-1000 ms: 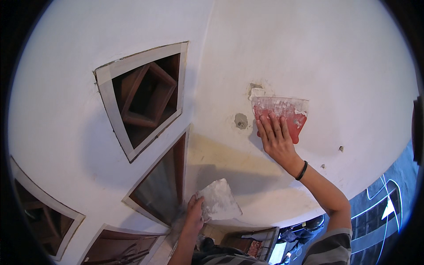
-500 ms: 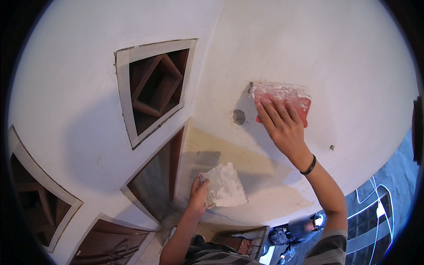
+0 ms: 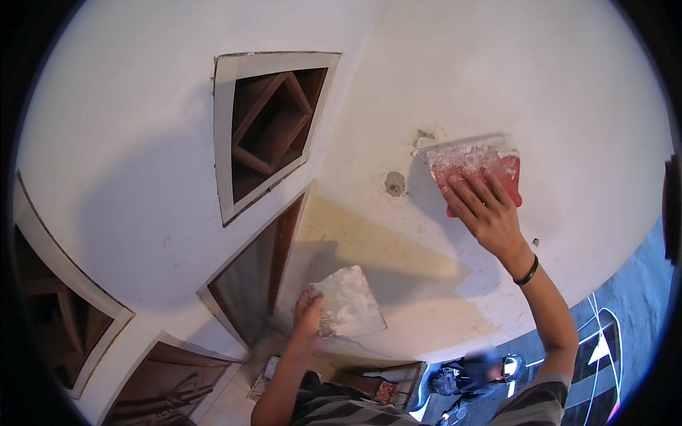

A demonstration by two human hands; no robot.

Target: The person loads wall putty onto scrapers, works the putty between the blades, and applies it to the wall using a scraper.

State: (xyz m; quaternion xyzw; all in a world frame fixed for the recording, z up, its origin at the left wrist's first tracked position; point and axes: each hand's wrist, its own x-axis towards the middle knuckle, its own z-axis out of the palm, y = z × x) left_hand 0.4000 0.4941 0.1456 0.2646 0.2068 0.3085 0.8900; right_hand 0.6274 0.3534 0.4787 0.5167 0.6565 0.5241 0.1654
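Observation:
Up on the pale wall (image 3: 568, 106), my right hand (image 3: 490, 219) grips a red putty spreader (image 3: 509, 181) whose upper part is smeared with whitish putty. My fingers lie across its back, with its blade edge at the wall. Just left of the blade is a rough grey patch (image 3: 424, 134), and below that a round grey hole (image 3: 395, 184). Lower down, my left hand (image 3: 307, 310) is closed on the edge of a second putty spreader (image 3: 351, 302), its flat face coated in grey-white putty. That one is held out in front of the wall, apart from the right hand.
Left of the corner, a wall niche (image 3: 222, 135) holds a tilted brown wooden frame (image 3: 290, 145). A doorway (image 3: 289, 248) with brown trim is beneath it. A smaller hole (image 3: 536, 242) marks the wall at right. Far below, a person (image 3: 469, 376) is near a vehicle (image 3: 598, 376).
My right hand and the red spreader have shifted right along the wall, uncovering the grey patch. My left hand with its spreader has drifted slightly left. The view has also shifted a little.

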